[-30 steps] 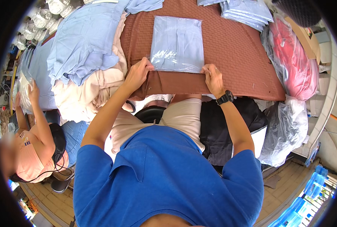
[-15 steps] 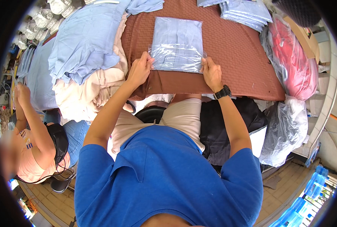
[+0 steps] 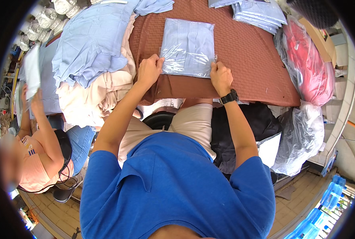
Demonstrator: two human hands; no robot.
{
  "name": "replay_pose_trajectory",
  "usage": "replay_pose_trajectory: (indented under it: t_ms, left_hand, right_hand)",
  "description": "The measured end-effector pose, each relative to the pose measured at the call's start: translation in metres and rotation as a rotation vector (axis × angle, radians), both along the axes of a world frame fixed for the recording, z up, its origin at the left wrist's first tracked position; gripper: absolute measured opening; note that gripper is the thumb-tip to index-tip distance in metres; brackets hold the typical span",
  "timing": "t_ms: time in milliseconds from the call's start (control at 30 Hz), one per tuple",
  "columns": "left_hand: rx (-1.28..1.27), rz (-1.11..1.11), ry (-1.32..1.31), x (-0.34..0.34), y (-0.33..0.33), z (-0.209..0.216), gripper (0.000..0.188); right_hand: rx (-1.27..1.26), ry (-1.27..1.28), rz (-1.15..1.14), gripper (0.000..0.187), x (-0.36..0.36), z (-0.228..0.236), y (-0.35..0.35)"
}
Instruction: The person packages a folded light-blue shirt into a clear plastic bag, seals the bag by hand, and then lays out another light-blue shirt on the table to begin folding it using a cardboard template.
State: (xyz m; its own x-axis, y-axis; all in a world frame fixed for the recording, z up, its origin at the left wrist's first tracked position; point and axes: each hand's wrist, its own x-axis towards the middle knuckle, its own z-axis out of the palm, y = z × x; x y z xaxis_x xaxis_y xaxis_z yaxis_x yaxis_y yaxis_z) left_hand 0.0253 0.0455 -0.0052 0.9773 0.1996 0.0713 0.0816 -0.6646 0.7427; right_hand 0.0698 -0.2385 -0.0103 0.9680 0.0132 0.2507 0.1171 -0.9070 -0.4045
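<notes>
Tiled floor point(image 3: 293, 211) is lying below the brown surface point(image 3: 249, 71). A clothes pile point(image 3: 89, 47) is slumping at its left, a red bag point(image 3: 305, 59) sitting beside its right. The packet point(image 3: 189, 44) is lying flat near its front edge; left fingers point(image 3: 159, 62) and right fingers point(image 3: 215, 69) are pinching its sides.

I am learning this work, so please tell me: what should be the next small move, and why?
Perhaps the left hand and right hand should pull the clear bag gently outward: they hold its opposite sides, and shiny creases cross its near half over the folded blue garment.
</notes>
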Motion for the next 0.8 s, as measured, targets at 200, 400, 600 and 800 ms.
replay_pose_trajectory:
  t_ms: [200,400,600,800]
  left_hand:
    - [0.183,0.09,0.045,0.002,-0.001,0.008,0.03]
    - [0.373,-0.023,-0.494,0.023,-0.02,0.011,0.041]
    - [0.454,-0.254,-0.382,0.073,-0.047,-0.011,0.061]
    - [0.466,-0.277,-0.377,0.076,-0.049,-0.018,0.062]
  right_hand:
    - [-0.006,-0.012,-0.015,0.023,-0.01,0.007,0.007]
    - [-0.011,-0.324,0.196,0.038,-0.001,0.025,0.028]
    - [-0.027,-0.373,0.417,0.047,0.055,0.006,0.057]
    - [0.026,-0.258,0.437,0.048,0.067,-0.009,0.052]
